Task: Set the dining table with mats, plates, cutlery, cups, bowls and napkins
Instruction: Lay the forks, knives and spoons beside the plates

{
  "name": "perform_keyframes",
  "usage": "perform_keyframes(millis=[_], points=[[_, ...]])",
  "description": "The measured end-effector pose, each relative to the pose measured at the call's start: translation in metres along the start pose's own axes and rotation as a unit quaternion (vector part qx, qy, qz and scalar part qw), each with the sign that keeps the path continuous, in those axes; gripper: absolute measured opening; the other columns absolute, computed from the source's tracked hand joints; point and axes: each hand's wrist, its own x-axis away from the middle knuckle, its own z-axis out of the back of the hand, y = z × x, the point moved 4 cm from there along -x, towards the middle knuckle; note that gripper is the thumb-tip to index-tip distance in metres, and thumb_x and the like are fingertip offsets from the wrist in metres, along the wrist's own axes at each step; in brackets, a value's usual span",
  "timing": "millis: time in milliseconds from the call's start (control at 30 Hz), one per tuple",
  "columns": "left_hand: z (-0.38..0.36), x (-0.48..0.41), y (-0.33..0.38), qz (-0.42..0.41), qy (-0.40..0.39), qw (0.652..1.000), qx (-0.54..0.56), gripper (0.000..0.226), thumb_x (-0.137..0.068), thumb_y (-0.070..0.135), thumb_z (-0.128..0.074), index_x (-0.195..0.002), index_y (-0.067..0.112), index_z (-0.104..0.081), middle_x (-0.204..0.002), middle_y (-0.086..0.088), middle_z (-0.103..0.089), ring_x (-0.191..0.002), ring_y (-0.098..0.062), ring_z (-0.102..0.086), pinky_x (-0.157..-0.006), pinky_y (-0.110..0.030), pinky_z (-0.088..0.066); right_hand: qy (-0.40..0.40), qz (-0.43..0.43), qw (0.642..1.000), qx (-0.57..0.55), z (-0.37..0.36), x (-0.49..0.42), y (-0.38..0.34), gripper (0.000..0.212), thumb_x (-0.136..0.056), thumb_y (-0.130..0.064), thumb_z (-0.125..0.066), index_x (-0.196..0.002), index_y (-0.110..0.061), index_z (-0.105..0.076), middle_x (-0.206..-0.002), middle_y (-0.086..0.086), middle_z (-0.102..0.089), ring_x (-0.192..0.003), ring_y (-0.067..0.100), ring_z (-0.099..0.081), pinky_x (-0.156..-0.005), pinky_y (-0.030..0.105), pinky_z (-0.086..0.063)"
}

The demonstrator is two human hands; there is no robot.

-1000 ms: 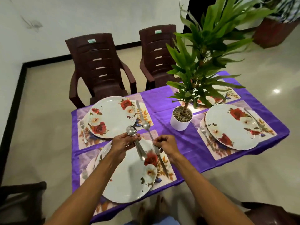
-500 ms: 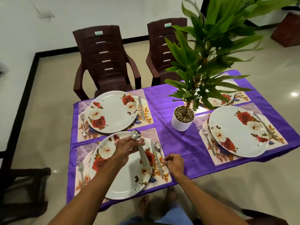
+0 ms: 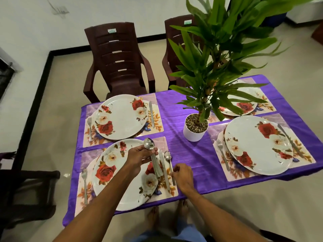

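My left hand grips a bunch of steel spoons above the near floral plate. That plate sits on a floral mat with a fork on its left and a knife on its right. One spoon lies on the mat just right of the knife. My right hand pinches the handle end of that spoon with curled fingers. Three other mats carry plates: far left, right and far right, the last partly hidden by leaves.
A leafy plant in a white pot stands mid-table on the purple cloth. Forks and knives lie beside other plates. Two brown chairs stand behind; a dark chair is at left.
My right hand has lowered a single spoon from the air onto the near mat beside the knife. My left hand keeps the bunch of spoons over the plate. The camera view shifted.
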Motion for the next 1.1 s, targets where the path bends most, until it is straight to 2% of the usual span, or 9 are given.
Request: perform_keyframes(millis=[100, 200, 333, 500, 667, 833, 933, 1000, 1100], points=[[-0.002, -0.001, 0.001, 0.001, 0.002, 1.0, 0.003, 0.024, -0.084, -0.004, -0.071, -0.108, 0.0, -0.07, -0.103, -0.016, -0.075, -0.096, -0.033, -0.073, -0.081, -0.036, -0.059, 0.004, 0.023, 0.999, -0.047, 0.019, -0.007, -0.017, 0.009, -0.082, -0.022, -0.079, -0.078, -0.018, -0.073, -0.072, -0.011, -0.068, -0.072, 0.005, -0.065, -0.058, 0.011, -0.041], [-0.006, -0.007, 0.007, -0.006, 0.009, 1.0, 0.002, 0.027, -0.082, -0.004, -0.073, -0.108, 0.0, -0.071, -0.103, -0.016, -0.075, -0.097, -0.032, -0.073, -0.075, -0.032, -0.06, 0.0, 0.057, 0.988, -0.142, 0.043, -0.018, -0.048, 0.013, -0.084, -0.025, -0.079, -0.074, -0.018, -0.074, -0.065, -0.01, -0.07, -0.06, 0.001, -0.064, -0.057, 0.014, -0.044], [-0.013, -0.017, 0.023, -0.019, 0.029, 0.999, 0.005, 0.023, -0.08, -0.005, -0.075, -0.101, 0.002, -0.074, -0.099, -0.016, -0.076, -0.092, -0.029, -0.073, -0.074, -0.034, -0.058, -0.109, 0.049, 0.947, -0.298, 0.057, -0.032, -0.093, 0.016, -0.085, -0.026, -0.079, -0.08, -0.012, -0.075, -0.068, 0.001, -0.072, -0.059, 0.016, -0.063, -0.054, 0.032, -0.05], [-0.017, -0.027, 0.041, -0.034, 0.045, 0.998, 0.034, 0.027, -0.077, -0.006, -0.076, -0.104, -0.003, -0.072, -0.095, -0.017, -0.074, -0.082, -0.027, -0.073, -0.069, -0.033, -0.06, -0.182, 0.035, 0.927, -0.325, 0.057, -0.047, -0.125, 0.014, -0.078, -0.005, -0.082, -0.087, -0.001, -0.072, -0.078, 0.012, -0.073, -0.066, 0.019, -0.067, -0.052, 0.028, -0.051], [-0.01, -0.04, 0.055, -0.05, 0.069, 0.995, 0.054, 0.018, -0.077, -0.007, -0.076, -0.094, 0.0, -0.073, -0.085, -0.015, -0.074, -0.073, -0.025, -0.072, -0.066, -0.03, -0.06, -0.172, 0.015, 0.928, -0.331, 0.048, -0.066, -0.144, 0.012, -0.077, 0.006, -0.079, -0.083, 0.001, -0.069, -0.064, 0.004, -0.068, -0.055, 0.015, -0.062, -0.047, 0.025, -0.049], [0.015, -0.069, 0.067, -0.039, 0.094, 0.993, 0.06, 0.017, -0.077, -0.009, -0.076, -0.093, -0.005, -0.072, -0.076, -0.016, -0.074, -0.069, -0.03, -0.069, -0.068, -0.033, -0.06, -0.111, -0.017, 0.938, -0.327, 0.038, -0.102, -0.155, 0.007, -0.082, 0.008, -0.074, -0.084, 0.003, -0.07, -0.063, 0.003, -0.064, -0.051, 0.011, -0.056, -0.046, 0.023, -0.047], [0.023, -0.086, 0.076, -0.025, 0.093, 0.992, 0.076, 0.018, -0.078, -0.013, -0.072, -0.096, -0.01, -0.069, -0.07, -0.017, -0.073, -0.057, -0.024, -0.07, -0.058, -0.027, -0.059, -0.06, -0.054, 0.945, -0.318, 0.03, -0.135, -0.153, 0.007, -0.082, 0.006, -0.075, -0.087, 0.005, -0.071, -0.063, 0.006, -0.063, -0.047, 0.01, -0.053, -0.045, 0.023, -0.047], [0.027, -0.099, 0.081, -0.015, 0.089, 0.992, 0.083, 0.019, -0.079, -0.016, -0.07, -0.097, -0.012, -0.068, -0.071, -0.019, -0.072, -0.054, -0.024, -0.069, -0.054, -0.026, -0.057, -0.037, -0.077, 0.952, -0.295, 0.021, -0.162, -0.15, 0.009, -0.079, 0.004, -0.078, -0.081, -0.002, -0.071, -0.067, 0.007, -0.065, -0.056, 0.014, -0.055, -0.052, 0.026, -0.048], [0.034, -0.119, 0.084, -0.003, 0.087, 0.991, 0.099, 0.021, -0.077, -0.017, -0.07, -0.098, -0.012, -0.069, -0.081, -0.025, -0.071, -0.06, -0.029, -0.069, -0.059, -0.032, -0.06, -0.013, -0.093, 0.966, -0.239, 0.006, -0.198, -0.148, 0.026, -0.073, 0.004, -0.082, -0.064, -0.016, -0.067, -0.069, 0.006, -0.067, -0.066, 0.017, -0.059, -0.066, 0.035, -0.052]])
